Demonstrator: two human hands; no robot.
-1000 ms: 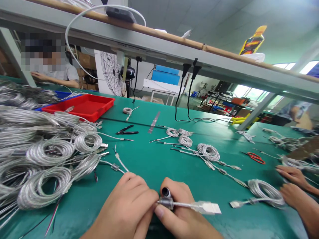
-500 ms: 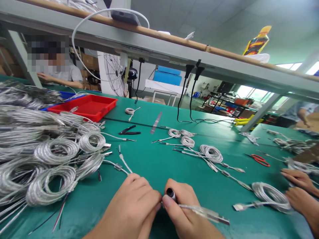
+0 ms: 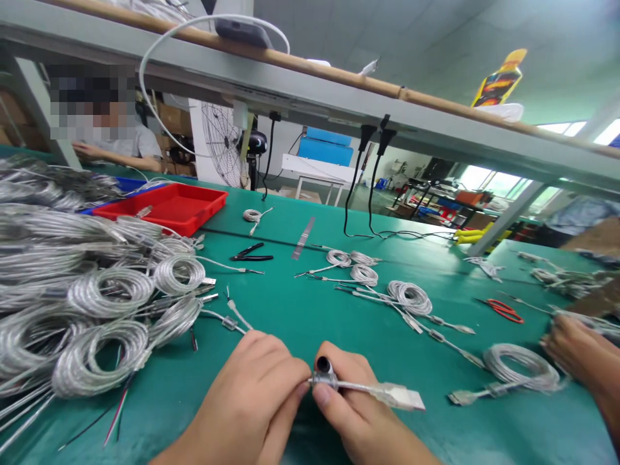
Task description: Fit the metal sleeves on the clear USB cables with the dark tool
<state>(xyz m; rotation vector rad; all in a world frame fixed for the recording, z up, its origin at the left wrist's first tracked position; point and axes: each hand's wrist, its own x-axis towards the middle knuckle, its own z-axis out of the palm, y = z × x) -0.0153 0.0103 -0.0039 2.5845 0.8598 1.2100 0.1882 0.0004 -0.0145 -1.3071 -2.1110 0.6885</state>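
Note:
My left hand (image 3: 259,394) is closed on a clear-jacketed USB cable, its fingertips pinching the thin cord beside my right hand. My right hand (image 3: 356,400) is closed on the same USB cable (image 3: 356,386) at a clear-covered bead (image 3: 325,380). A short dark tube with a hollow end (image 3: 323,365) sticks up between its thumb and forefinger; the rest of it is hidden. The cable's USB plug (image 3: 404,396) points right, past my right hand. Beyond my left hand, a cable end with bared wires (image 3: 231,303) lies on the green table (image 3: 290,310).
Coiled cables (image 3: 109,294) are piled at left beside a red tray (image 3: 167,205). Black nippers (image 3: 252,254), a metal ruler (image 3: 303,237) and red-handled scissors (image 3: 504,310) lie farther out. Another person's hand (image 3: 571,342) is at right, near a coil (image 3: 520,368). A shelf (image 3: 310,81) spans overhead.
The USB plug has swung up and slightly left, and its flat side has turned. The bead at my right fingertips now shows. At right, the other person's hands have shifted.

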